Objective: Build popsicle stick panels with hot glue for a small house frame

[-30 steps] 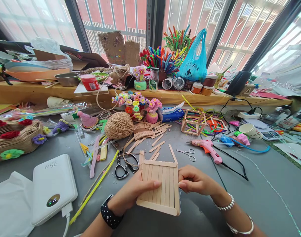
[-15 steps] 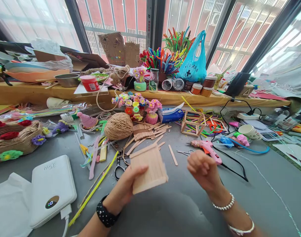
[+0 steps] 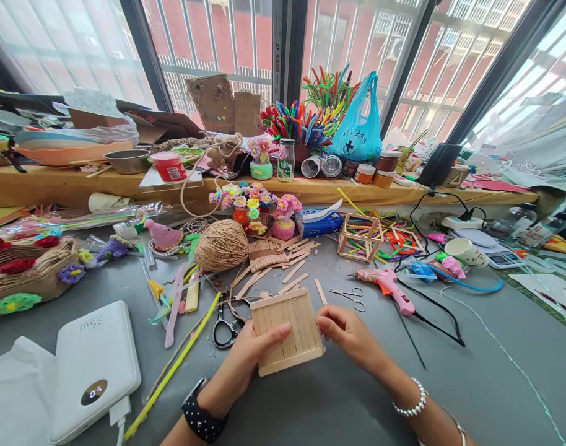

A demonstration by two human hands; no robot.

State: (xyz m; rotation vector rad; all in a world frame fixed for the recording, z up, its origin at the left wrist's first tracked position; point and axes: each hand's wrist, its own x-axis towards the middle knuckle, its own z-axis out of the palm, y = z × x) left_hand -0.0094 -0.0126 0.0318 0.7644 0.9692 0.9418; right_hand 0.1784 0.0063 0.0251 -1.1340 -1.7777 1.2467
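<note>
A square panel of glued wooden craft sticks (image 3: 287, 331) sits just above the grey table (image 3: 339, 396) in front of me. My left hand (image 3: 248, 359) grips its near left side, thumb on top. My right hand (image 3: 350, 331) pinches its right edge. Loose craft sticks (image 3: 287, 272) lie just beyond the panel, with a stacked bundle (image 3: 263, 253) behind them. A pink glue gun (image 3: 389, 286) lies to the right of my right hand.
Black scissors (image 3: 225, 325) and small silver scissors (image 3: 352, 296) flank the panel. A twine ball (image 3: 222, 245), a stick cube frame (image 3: 361, 236), a white power bank (image 3: 90, 365), a woven basket (image 3: 30, 272) and a cup (image 3: 466, 251) crowd the table. The glue gun's cord (image 3: 438, 322) trails right.
The left hand lifted and turned the panel while the right hand let go; now the panel is lowered again and the right hand holds its right edge.
</note>
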